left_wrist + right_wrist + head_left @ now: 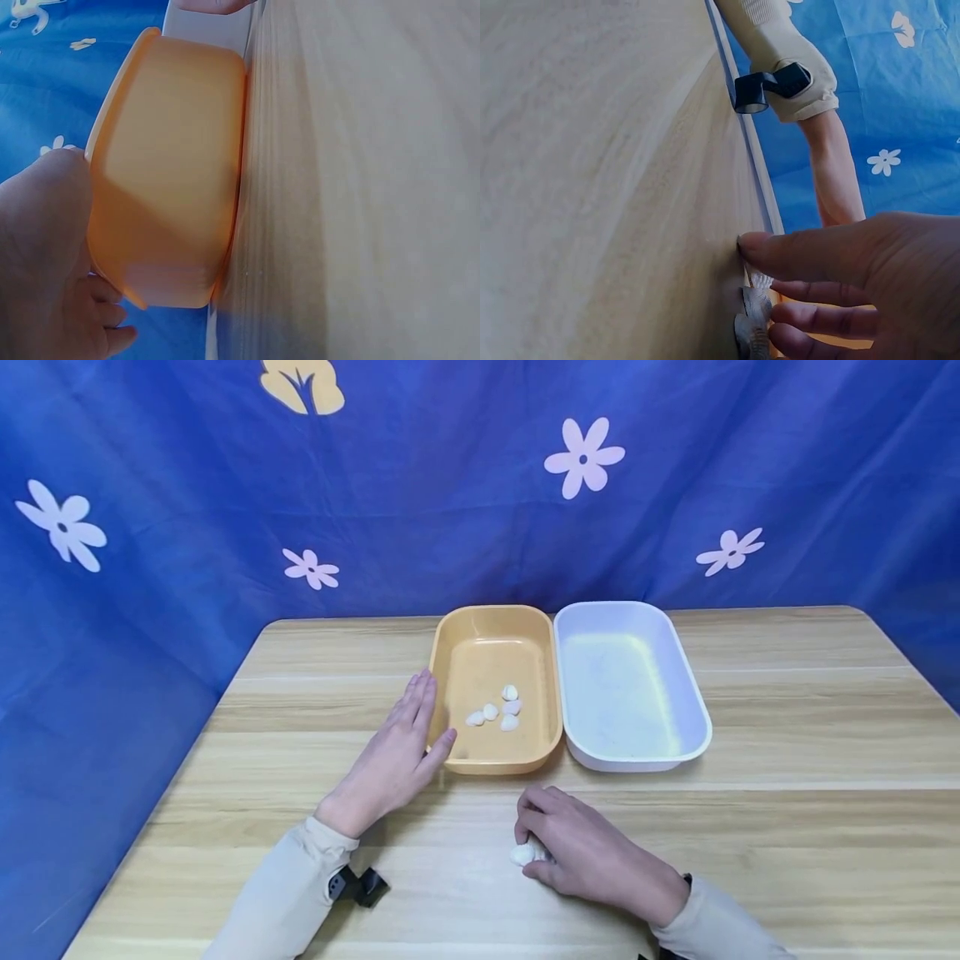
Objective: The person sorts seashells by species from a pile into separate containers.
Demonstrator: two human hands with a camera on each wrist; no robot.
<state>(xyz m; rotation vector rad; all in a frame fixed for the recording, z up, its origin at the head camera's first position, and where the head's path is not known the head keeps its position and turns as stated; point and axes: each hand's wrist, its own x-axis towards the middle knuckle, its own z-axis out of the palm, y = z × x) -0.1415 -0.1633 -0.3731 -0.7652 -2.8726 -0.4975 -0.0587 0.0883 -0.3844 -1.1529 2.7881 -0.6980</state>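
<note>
My left hand [390, 760] rests against the left side of an orange tray [495, 764], its fingers straight along the rim and the thumb over the near corner. Inside that tray lie several small white seashells [510, 723]. On the table in front of the trays, my right hand [592, 852] curls its thumb and fingers around white seashells [522, 855]. Ridged surfaces of these shells [756, 304] show beside the fingers in the right wrist view. The hand hides part of them, so their number is unclear.
A white tray [630, 760] stands directly to the right of the orange one, their rims side by side. Both are on a wood-grain table [810, 735]. A blue curtain [465, 485] with flower prints hangs behind and at the left.
</note>
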